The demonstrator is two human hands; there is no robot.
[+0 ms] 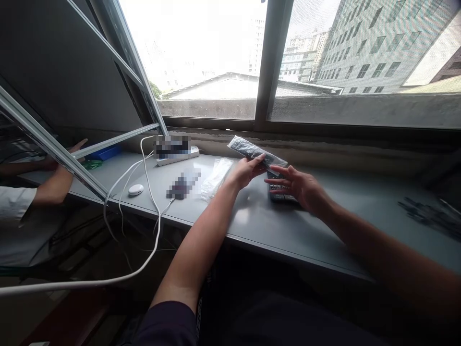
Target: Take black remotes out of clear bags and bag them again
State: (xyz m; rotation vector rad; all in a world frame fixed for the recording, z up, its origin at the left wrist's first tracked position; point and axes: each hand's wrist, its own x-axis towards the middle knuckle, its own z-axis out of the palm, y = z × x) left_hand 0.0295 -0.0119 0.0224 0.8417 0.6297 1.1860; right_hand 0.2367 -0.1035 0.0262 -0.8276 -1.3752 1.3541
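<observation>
My left hand (250,170) is closed around a clear plastic bag (243,145) with something long and dark inside. The bag is held above the grey table, tilted down to the right. My right hand (300,187) has its fingers spread, at the right end of the bag; whether the fingertips touch it I cannot tell. Below that hand a dark object with a grid pattern (275,193) lies on the table, partly covered by the hand. Just left of my left wrist, clear plastic bags (216,175) lie flat.
A white power strip (178,156) with a blurred item stands by the wall. A small white case (136,190) and white cables (156,211) are at left, beside a metal frame (118,139). Another person's arm (59,182) is beyond it. Dark thin pieces (428,214) lie far right.
</observation>
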